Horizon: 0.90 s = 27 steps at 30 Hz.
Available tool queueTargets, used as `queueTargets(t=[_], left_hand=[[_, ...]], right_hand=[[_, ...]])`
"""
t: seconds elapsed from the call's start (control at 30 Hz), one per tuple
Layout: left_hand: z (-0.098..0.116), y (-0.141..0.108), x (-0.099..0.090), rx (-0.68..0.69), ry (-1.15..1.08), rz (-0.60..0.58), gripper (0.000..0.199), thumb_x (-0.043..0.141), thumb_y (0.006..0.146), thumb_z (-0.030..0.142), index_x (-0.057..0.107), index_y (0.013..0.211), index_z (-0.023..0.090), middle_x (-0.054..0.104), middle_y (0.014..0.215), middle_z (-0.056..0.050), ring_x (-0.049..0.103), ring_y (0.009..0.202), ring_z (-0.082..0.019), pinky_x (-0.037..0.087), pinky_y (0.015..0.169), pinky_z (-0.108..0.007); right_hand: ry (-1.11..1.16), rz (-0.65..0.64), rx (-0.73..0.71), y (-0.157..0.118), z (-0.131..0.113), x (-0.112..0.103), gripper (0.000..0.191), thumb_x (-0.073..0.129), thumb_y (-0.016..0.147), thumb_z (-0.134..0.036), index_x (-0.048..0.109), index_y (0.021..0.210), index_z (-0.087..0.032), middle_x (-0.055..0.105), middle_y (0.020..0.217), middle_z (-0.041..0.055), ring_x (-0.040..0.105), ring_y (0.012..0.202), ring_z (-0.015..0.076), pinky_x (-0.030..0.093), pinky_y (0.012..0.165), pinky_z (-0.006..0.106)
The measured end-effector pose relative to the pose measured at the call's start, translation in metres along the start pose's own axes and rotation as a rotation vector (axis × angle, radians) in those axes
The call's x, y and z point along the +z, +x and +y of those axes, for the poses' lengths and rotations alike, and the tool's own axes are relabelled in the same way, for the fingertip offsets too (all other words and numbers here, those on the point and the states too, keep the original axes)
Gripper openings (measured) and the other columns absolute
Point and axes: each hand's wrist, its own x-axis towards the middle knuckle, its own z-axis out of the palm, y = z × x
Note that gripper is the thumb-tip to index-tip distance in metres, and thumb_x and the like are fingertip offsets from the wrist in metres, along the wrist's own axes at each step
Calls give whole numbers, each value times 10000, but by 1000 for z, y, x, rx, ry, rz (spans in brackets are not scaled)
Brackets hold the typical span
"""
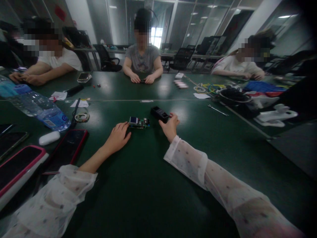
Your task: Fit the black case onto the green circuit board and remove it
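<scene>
A small green circuit board (pixel 139 123) with a little square screen lies on the dark green table (pixel 138 172). My left hand (pixel 118 137) rests on the table just left of it, fingers stretched out, the tips at or touching the board's left end. To the right of the board is a black plastic case (pixel 159 113) with openings in its upper face. My right hand (pixel 170 125) has its thumb and fingers around the near right end of this case. The fingers' far side is partly hidden.
At left are water bottles (pixel 53 112), a white earbud case (pixel 49 138), a red-edged phone (pixel 70 145) and a bracelet (pixel 82 116). A wrench (pixel 218 110), coiled cables (pixel 210 88) and a white plastic tool (pixel 277 115) lie at right. Several people sit across the table.
</scene>
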Motion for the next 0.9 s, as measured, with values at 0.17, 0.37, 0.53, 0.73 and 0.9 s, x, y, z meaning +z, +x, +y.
queueTargets(t=[0.17, 0.37, 0.53, 0.73, 0.9], left_hand=[[0, 0, 1, 7, 9, 11, 481, 394, 999, 389, 424, 1404, 133, 489, 1435, -158, 426, 1330, -289, 405, 1070, -492], [-1, 0, 1, 3, 10, 4, 486, 393, 1000, 397, 426, 1407, 134, 486, 1439, -159, 428, 1332, -292, 404, 1071, -502], [-1, 0, 2, 4, 7, 1, 495, 392, 1002, 396, 419, 1411, 119, 481, 1444, -165, 419, 1338, -294, 398, 1076, -506], [0, -1, 0, -4, 3, -5, 487, 398, 1001, 391, 422, 1410, 127, 475, 1452, -157, 415, 1344, -288, 396, 1083, -499], [2, 0, -2, -5, 1, -8, 476, 402, 999, 382, 431, 1401, 130, 481, 1446, -156, 423, 1338, -288, 402, 1078, -497]], right_hand=[[-58, 43, -55, 0, -1, 0, 644, 705, 706, -243, 388, 1259, -150, 522, 1174, 145, 476, 1126, 319, 365, 1003, 523], [-34, 37, -89, -1, -1, -1, 634, 690, 718, -212, 388, 1272, -145, 495, 1190, 150, 475, 1131, 304, 376, 1016, 505], [-8, 33, -50, -2, -3, -2, 613, 696, 715, -205, 417, 1258, -150, 497, 1197, 156, 483, 1130, 307, 400, 1005, 514], [24, 8, -26, -1, -3, -2, 559, 689, 724, -209, 450, 1229, -185, 517, 1213, 144, 500, 1131, 310, 419, 991, 534], [46, -4, -3, 0, -1, -1, 526, 689, 727, -222, 459, 1199, -204, 534, 1203, 131, 511, 1128, 302, 425, 983, 538]])
